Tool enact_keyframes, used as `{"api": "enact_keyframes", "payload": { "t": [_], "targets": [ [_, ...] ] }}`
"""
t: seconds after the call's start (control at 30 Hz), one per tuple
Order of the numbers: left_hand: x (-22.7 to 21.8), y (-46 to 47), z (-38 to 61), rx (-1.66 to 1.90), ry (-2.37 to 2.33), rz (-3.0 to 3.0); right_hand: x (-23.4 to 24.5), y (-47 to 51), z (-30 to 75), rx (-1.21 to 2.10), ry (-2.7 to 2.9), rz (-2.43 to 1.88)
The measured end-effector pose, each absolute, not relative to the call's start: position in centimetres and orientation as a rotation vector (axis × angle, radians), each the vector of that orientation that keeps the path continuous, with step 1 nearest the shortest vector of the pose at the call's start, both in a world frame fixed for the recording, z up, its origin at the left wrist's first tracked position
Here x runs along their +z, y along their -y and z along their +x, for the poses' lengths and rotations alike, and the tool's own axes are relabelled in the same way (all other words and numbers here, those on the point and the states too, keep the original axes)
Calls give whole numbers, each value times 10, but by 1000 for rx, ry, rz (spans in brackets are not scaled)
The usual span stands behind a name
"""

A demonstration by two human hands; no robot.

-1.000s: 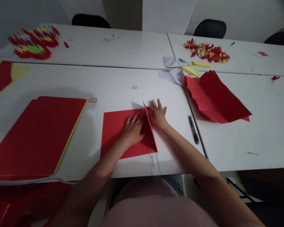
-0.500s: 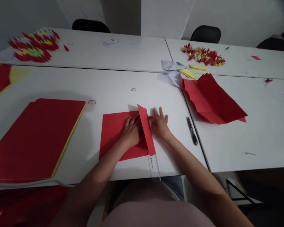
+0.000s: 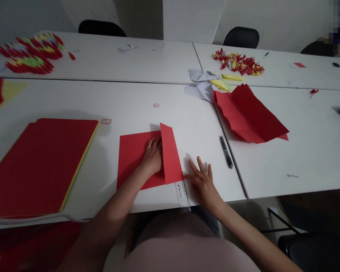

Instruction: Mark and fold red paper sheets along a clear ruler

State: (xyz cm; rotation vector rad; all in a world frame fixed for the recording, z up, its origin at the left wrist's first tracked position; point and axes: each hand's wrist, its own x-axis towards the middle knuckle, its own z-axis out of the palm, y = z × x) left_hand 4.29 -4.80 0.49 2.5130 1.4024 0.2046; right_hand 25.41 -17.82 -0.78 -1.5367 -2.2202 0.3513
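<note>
A sheet of red paper [image 3: 133, 155] lies in front of me, its right part bent up into a standing flap. A clear ruler [image 3: 183, 194] sticks out from under the fold toward the table's front edge. My left hand [image 3: 154, 156] presses down on the sheet just left of the flap. Some of its fingers show, laid out flat; the rest are hidden behind the flap. At the fold's near right corner is my right hand [image 3: 202, 183], fingers spread. Its index fingertip reaches the paper's edge by the ruler, and nothing is held in it.
A stack of red paper [image 3: 45, 166] with a yellow edge lies left. To the right are a black pen [image 3: 226, 152] and creased red sheets [image 3: 252, 115]. Folded red and yellow pieces [image 3: 238, 62] lie behind, more [image 3: 31, 53] at far left. Black chairs [image 3: 241, 37] stand beyond.
My right hand has slid down along the fold toward me, from its upper part to its near corner. The flap leans further over to the left. My left hand stays on the sheet.
</note>
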Motion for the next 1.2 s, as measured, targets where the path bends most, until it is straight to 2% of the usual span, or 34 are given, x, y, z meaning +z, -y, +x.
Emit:
{"api": "enact_keyframes", "payload": {
  "t": [0.23, 0.63, 0.87, 1.2],
  "targets": [
    [8, 49, 43, 237, -1402, 2535, -4, 210, 263, 360, 2210, -1489],
    [6, 48, 44, 250, -1439, 2528, 3, 165, 221, 353, 2064, -1488],
    [9, 49, 44, 270, -1456, 2452, -5, 150, 243, 423, 1734, -1705],
    [14, 41, 30, 199, -1536, 2430, -9, 139, 260, 443, 1577, -1880]
  ]
}}
